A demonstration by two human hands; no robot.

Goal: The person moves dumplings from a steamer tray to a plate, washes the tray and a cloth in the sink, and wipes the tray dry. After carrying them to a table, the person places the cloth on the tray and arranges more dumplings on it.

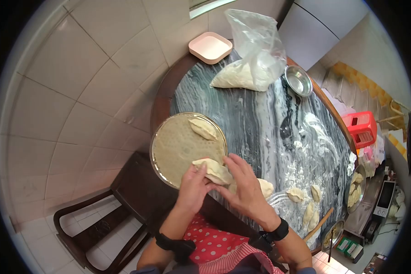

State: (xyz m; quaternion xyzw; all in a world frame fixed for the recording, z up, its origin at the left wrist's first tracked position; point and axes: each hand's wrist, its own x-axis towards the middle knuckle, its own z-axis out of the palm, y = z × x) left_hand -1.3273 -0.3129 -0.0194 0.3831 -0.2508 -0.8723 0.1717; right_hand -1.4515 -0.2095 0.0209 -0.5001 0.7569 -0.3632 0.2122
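My left hand [194, 186] pinches a large pale dumpling [213, 171] between thumb and fingers, above the near edge of a round steamer tray [169, 150]. Close on its right side is my right hand [245, 185], thumb and fingers apart; whether its fingertips touch the dough is hard to tell. On the tray lies one folded dumpling [202, 129], near its upper right rim. A piece of dough [265, 187] rests on the table, partly hidden behind my right hand.
Several dough pieces [296, 195] and a wooden rolling pin [318, 223] lie on the floured marble table [246, 123]. Farther back are a flour bag [242, 75], a metal bowl [298, 81] and a pink tray [210, 47]. A dark wooden chair [96, 228] stands at left.
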